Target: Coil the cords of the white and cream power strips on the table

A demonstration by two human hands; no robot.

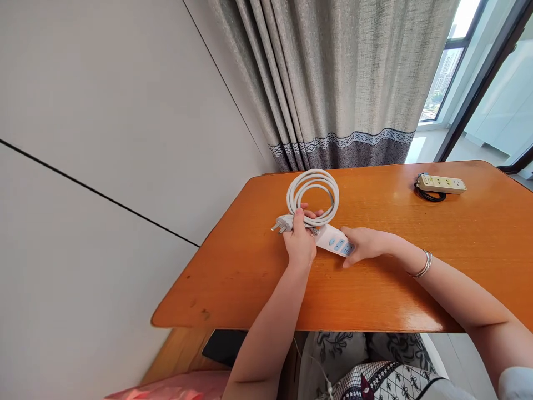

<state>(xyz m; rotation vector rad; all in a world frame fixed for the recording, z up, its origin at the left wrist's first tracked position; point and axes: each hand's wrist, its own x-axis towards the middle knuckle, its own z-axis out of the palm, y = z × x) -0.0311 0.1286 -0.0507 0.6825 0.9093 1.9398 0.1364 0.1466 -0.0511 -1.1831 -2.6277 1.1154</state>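
A white power strip [334, 242] with blue sockets lies on the orange wooden table [375, 300]. Its white cord [313, 194] is wound into a round coil just behind it, and the plug [282, 224] sticks out to the left. My left hand [300, 241] is closed around the coil's near side, beside the plug. My right hand [365, 244], with bracelets on the wrist, grips the right end of the strip, fingers curled over it.
A second, beige power strip [442, 184] with a black cord lies at the table's far right. A grey curtain [333, 83] hangs behind the table, a white wall to the left, windows to the right. A dark flat object [225, 345] sits under the table's front edge.
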